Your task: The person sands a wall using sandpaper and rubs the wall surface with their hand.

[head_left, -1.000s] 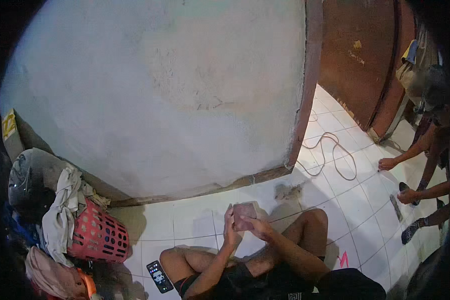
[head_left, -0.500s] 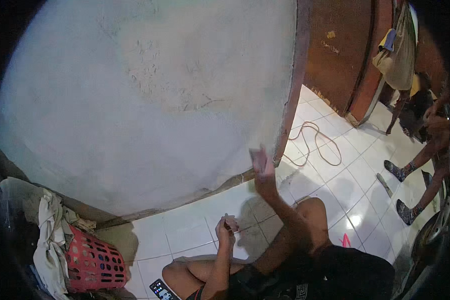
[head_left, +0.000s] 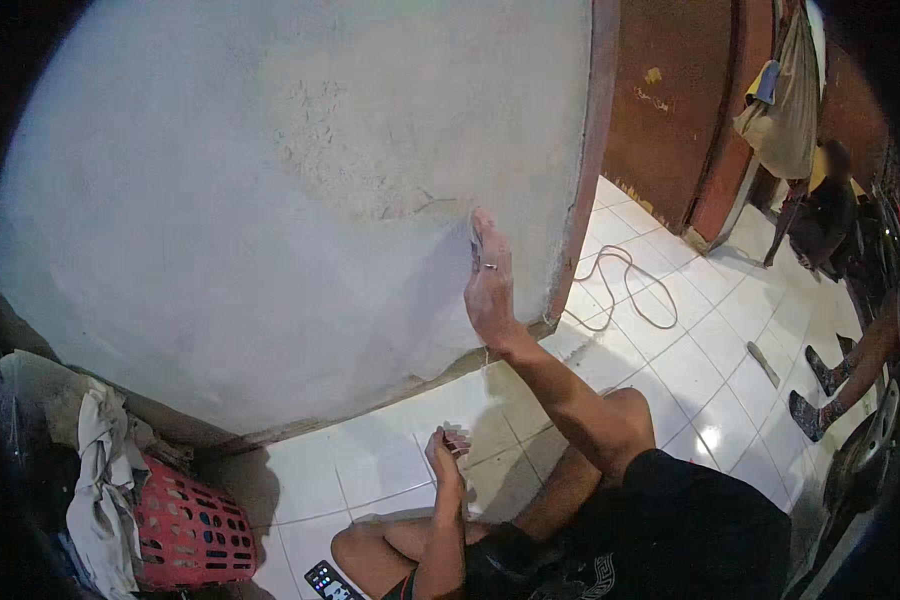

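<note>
A big, upright wall (head_left: 200, 230) is coloured pale grey and white. Its upper middle is marked by a rough, bumpy patch (head_left: 315, 130), and a short, thin crack (head_left: 432, 198) can be seen low on the right of that. Farther down, the wall is smoother and a bit bluish. Just below the crack, a thin, flat, greyish piece (head_left: 474, 240) is held at the right hand (head_left: 491, 285), on the side facing the wall. Most of it is hidden by the fingers.
</note>
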Available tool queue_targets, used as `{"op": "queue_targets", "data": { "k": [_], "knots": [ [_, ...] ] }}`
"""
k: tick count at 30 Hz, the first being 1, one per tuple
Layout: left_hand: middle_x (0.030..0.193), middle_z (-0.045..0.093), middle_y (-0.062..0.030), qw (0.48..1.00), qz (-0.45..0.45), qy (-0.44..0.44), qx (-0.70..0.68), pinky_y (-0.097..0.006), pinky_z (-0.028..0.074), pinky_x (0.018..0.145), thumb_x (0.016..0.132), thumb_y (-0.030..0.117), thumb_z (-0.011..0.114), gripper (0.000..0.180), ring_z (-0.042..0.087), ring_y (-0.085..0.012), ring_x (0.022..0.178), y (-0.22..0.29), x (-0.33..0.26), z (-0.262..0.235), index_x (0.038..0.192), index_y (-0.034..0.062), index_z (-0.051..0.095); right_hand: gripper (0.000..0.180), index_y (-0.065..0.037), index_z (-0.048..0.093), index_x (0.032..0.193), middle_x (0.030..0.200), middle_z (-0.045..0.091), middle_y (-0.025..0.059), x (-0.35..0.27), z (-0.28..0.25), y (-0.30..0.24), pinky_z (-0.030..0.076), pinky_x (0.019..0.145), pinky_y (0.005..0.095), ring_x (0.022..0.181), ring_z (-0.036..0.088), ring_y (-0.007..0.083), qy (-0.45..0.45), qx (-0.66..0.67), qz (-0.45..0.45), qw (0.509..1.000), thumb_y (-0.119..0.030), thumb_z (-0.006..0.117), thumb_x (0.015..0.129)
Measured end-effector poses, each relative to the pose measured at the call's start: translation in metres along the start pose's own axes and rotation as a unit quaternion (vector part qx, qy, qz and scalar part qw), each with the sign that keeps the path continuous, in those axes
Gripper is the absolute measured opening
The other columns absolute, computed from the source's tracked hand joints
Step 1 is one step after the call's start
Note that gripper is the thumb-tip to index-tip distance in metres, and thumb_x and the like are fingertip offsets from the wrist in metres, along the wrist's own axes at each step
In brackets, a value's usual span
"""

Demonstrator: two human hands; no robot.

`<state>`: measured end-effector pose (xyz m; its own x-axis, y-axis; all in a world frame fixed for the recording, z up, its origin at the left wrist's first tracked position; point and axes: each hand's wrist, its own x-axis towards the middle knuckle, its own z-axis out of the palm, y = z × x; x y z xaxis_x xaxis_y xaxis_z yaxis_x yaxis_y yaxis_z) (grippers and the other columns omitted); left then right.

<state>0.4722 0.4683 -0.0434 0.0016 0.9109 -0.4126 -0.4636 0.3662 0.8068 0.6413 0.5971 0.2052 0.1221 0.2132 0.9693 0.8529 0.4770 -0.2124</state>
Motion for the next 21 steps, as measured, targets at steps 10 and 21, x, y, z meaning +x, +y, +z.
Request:
{"op": "queue_targets", "data": {
  "k": [10, 21],
  "knots": [
    [0.075, 0.064, -0.0059, 0.999, -0.011, -0.023, -0.023, -0.031, 0.049, 0.055, 0.099, 0.034, 0.049, 0.03, 0.061, -0.0188, 0.06, -0.011, 0.013, -0.004, 0.086, 0.0083, 0.057, 0.071, -0.003, 0.027, 0.15, 0.148, 0.038, 0.0224, 0.021, -0.005, -0.004, 0.033, 0.109, 0.0505, 0.133, 0.041, 0.0394, -0.047, 0.001, 0.043, 0.998, 0.009, 0.044, 0.082],
    [0.094, 0.065, -0.0161, 0.998, -0.031, -0.005, 0.048, -0.045, 0.055, 0.071, 0.095, 0.044, 0.045, 0.044, 0.066, -0.0336, 0.082, -0.025, 0.035, -0.025, 0.1, 0.0028, 0.058, 0.069, -0.002, 0.037, 0.146, 0.149, 0.037, 0.0191, 0.014, -0.025, -0.011, 0.031, 0.113, 0.0453, 0.135, 0.039, 0.0362, -0.097, -0.056, 0.016, 0.994, 0.01, 0.042, 0.078]
  ]
}}
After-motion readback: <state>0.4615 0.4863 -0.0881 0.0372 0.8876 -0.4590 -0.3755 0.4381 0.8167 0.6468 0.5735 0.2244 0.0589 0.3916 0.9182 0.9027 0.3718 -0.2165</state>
